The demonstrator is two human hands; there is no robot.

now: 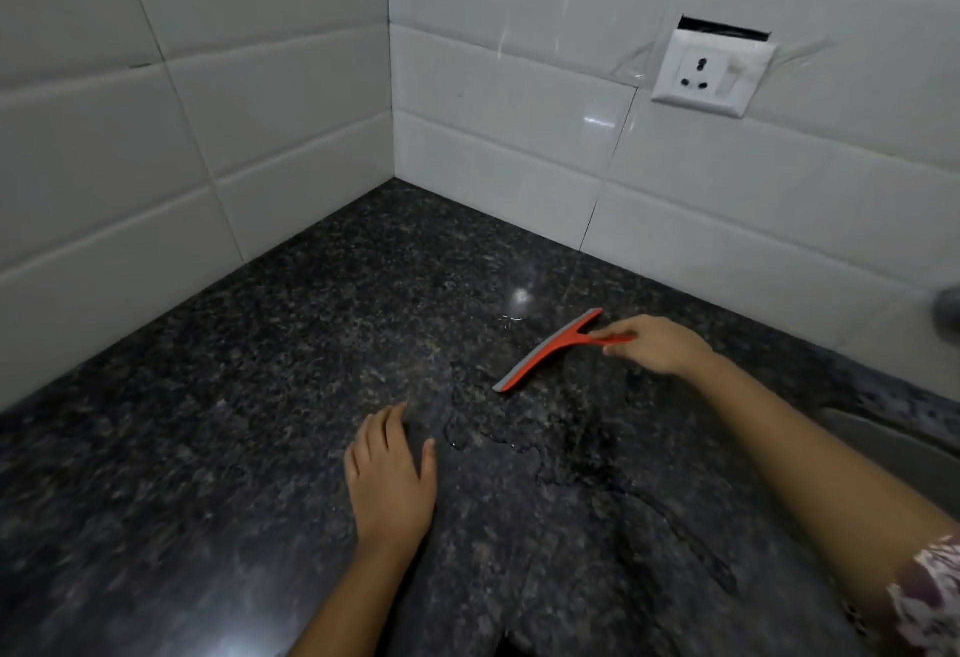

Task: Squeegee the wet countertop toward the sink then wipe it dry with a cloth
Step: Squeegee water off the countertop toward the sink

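An orange squeegee [545,351] with a grey rubber blade lies blade-down on the dark speckled granite countertop [234,396], slanting from lower left to upper right. My right hand [657,344] grips its short handle with curled fingers. Flat on the counter, fingers straight, rests my left hand [392,474], lower and to the left of the squeegee. A patch of water [571,454] spreads over the granite below the blade and toward the front right. The sink's steel edge [883,438] shows at the far right. No cloth is in view.
White tiled walls [519,85] meet in a corner behind the counter. A white wall socket [711,72] sits on the right wall above the squeegee. A grey blurred object [948,311] pokes in at the right edge.
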